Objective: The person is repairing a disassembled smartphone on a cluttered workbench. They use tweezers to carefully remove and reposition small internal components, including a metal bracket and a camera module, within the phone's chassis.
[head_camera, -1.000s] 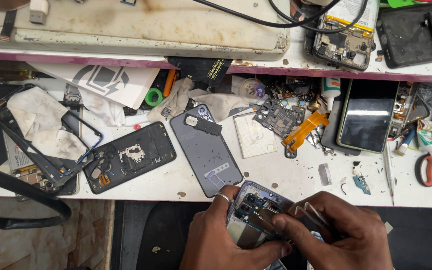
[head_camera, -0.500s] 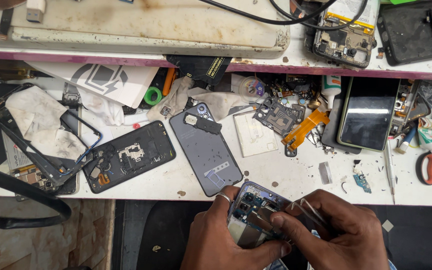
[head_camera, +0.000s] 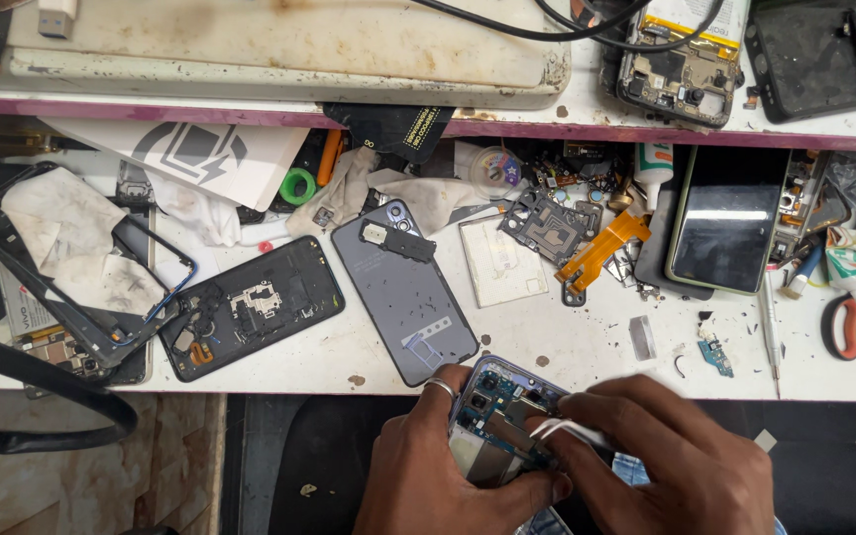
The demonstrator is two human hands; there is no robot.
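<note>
**Opened phone held just off the bench's near edge**

The left hand [head_camera: 443, 476] cradles an opened phone [head_camera: 499, 416], fingers wrapped round its side. The right hand [head_camera: 666, 461] pinches white tweezers [head_camera: 565, 430] narrowly over the phone's board. A white card with a grey emblem [head_camera: 190, 159] lies under the shelf's edge, left. A grey back cover [head_camera: 403, 292] sits just beyond the hands; bare bench [head_camera: 577, 342] lies right of it.

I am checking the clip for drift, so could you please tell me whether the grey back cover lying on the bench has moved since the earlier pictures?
No. The grey back cover lies where it did, between the black back panel and the white square plate, its lower end just above the left hand.
</note>
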